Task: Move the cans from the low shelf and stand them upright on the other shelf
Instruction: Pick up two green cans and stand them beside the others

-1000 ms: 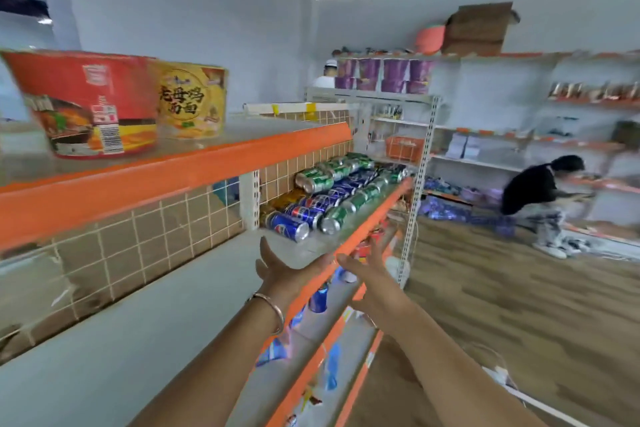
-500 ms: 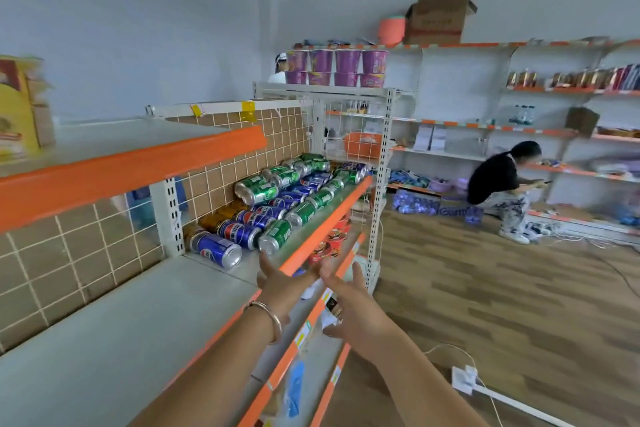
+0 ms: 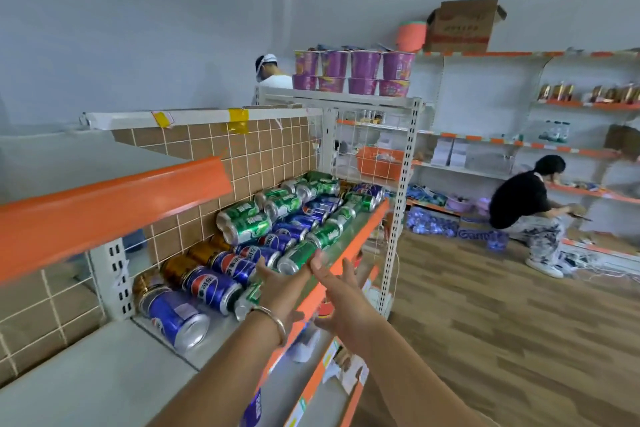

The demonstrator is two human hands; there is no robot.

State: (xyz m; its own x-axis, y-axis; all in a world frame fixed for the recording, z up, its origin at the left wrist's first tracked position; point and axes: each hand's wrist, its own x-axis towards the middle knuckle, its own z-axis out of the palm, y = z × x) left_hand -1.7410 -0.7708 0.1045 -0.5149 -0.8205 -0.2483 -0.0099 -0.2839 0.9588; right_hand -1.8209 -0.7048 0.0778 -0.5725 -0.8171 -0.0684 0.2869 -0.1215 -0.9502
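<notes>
Blue, green and amber cans (image 3: 277, 229), too jumbled to count, lie sideways on the shelf (image 3: 360, 236) while we reach our two hands, left hand (image 3: 282, 288) and right hand (image 3: 343, 302), fingers spread, holding nothing.

Small shop — stocked shelves (image 3: 495, 144) (orange-edged), drink cans (image 3: 284, 218), noodle cups (image 3: 353, 73)

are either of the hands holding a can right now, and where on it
Neither. The left hand and right hand are both open, reaching toward the cans lying on the shelf, gripping nothing.
</notes>
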